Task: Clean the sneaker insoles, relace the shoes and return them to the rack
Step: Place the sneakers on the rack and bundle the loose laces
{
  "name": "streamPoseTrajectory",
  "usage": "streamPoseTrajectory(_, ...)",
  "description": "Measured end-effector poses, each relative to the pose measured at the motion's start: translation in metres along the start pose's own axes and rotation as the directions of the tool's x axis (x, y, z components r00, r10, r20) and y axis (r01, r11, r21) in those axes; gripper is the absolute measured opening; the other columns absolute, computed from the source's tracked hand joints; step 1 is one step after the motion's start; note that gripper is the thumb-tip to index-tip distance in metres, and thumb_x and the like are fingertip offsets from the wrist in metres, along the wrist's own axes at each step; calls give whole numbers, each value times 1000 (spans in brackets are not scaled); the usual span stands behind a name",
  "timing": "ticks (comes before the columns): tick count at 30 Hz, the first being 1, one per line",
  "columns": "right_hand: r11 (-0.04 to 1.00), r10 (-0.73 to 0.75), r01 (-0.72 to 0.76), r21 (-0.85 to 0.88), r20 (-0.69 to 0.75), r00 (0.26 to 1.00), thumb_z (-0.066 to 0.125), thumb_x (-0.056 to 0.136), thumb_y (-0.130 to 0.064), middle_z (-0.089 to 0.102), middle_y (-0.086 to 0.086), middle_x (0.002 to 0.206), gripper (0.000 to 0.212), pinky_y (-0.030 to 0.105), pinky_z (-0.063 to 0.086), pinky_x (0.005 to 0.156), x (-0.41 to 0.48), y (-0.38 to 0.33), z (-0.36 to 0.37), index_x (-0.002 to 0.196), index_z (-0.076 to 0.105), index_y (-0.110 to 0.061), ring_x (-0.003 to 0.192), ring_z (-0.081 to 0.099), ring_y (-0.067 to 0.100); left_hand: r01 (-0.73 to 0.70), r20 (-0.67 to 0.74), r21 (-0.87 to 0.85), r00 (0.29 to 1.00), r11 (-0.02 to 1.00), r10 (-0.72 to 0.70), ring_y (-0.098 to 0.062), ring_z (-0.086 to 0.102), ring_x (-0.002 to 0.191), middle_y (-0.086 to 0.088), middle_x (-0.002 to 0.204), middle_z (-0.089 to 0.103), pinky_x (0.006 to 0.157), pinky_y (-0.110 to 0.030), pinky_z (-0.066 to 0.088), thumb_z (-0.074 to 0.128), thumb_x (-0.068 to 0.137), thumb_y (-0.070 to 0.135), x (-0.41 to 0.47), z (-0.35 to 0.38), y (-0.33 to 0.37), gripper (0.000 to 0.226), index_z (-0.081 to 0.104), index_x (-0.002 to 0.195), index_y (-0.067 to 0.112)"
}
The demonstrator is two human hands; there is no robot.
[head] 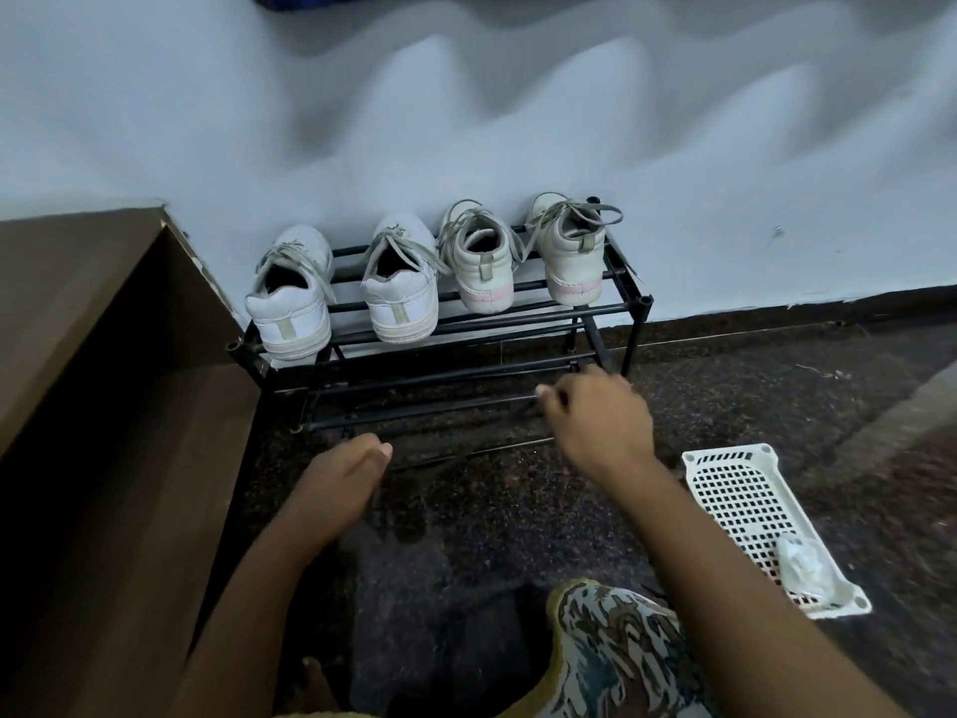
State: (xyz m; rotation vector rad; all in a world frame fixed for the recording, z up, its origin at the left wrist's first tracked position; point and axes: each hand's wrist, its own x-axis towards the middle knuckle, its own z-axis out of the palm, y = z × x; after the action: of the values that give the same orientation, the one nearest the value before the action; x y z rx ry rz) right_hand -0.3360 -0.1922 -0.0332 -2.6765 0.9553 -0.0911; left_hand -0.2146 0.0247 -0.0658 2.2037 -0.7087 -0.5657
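Observation:
Two pairs of white sneakers stand heel-out on the top tier of a black metal rack [611, 316] against the wall. The left pair [295, 313] [401, 295] is plain white with grey laces. The right pair [484, 266] [569, 256] has pink soles, also laced. My left hand [339, 481] hovers low in front of the rack, fingers together, holding nothing. My right hand [595, 422] is over the rack's lower front bars, fingers loosely curled, nothing visible in it.
A brown wooden cabinet [103, 380] fills the left side, touching the rack. A white perforated plastic basket [756, 515] lies on the dark speckled floor at right, with a crumpled white cloth [802, 562] in it. My patterned trouser knee [616, 650] is at the bottom.

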Motion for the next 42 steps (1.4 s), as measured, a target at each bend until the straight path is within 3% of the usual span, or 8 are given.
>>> streamPoseTrajectory(6,912,-409,375,167,294,864,46,86,-44,42,6,132,54,38,34,100,-11,-36,25,134,48,-20,120,37,29,-298,102,-69,947,952,304,-3,42,58,11,61,45,56,-27,32,36,86,54,-5,43,23,40,47,71,19)
streamPoseTrajectory(11,788,-456,186,587,355,816,55,86,-21,51,-3,71,14,26,33,61,-9,-36,23,78,64,-14,65,46,8,-372,26,-174,924,912,382,-5,40,55,8,59,44,54,-20,31,33,87,49,-9,43,29,35,48,74,19)
streamPoseTrajectory(14,709,-422,9,705,415,806,57,87,-26,38,-9,53,43,26,28,52,-11,-35,18,45,49,-23,50,34,5,-287,-26,-260,957,922,291,-1,40,56,8,59,45,54,-15,32,39,89,40,-7,41,31,36,47,74,8)
streamPoseTrajectory(23,517,-383,38,855,191,904,48,87,-31,43,-3,55,33,23,29,54,-10,-41,19,57,52,-18,54,39,9,18,199,-539,974,842,107,-8,39,53,2,57,42,52,-21,34,52,74,55,0,24,23,41,47,67,15)
streamPoseTrajectory(29,483,-151,-26,875,112,982,46,95,-14,46,8,58,43,22,31,52,-3,-32,16,52,50,-17,48,38,8,159,265,-259,960,953,-88,-10,37,54,9,49,40,58,-24,34,35,101,29,7,20,-4,38,42,68,13)
streamPoseTrajectory(34,796,-16,-7,606,31,999,43,95,-25,50,0,62,41,33,33,66,-3,-23,16,54,39,-18,69,49,20,173,152,-227,978,958,-140,-8,32,51,8,53,33,55,-24,29,34,102,26,7,18,-2,37,38,69,12)
streamPoseTrajectory(38,983,-142,134,124,64,988,38,96,-38,54,0,119,31,38,32,89,-11,-27,12,113,57,-20,112,38,25,-29,64,-247,997,969,46,-4,34,55,10,56,37,54,-21,28,40,101,27,3,27,14,36,40,65,23)
streamPoseTrajectory(42,852,-303,118,509,298,905,46,87,-50,59,-13,112,27,41,30,103,-10,-40,22,105,64,-42,118,39,25,-242,107,-231,956,942,272,6,55,77,21,79,61,71,-12,41,47,97,29,-1,46,29,17,58,85,32)
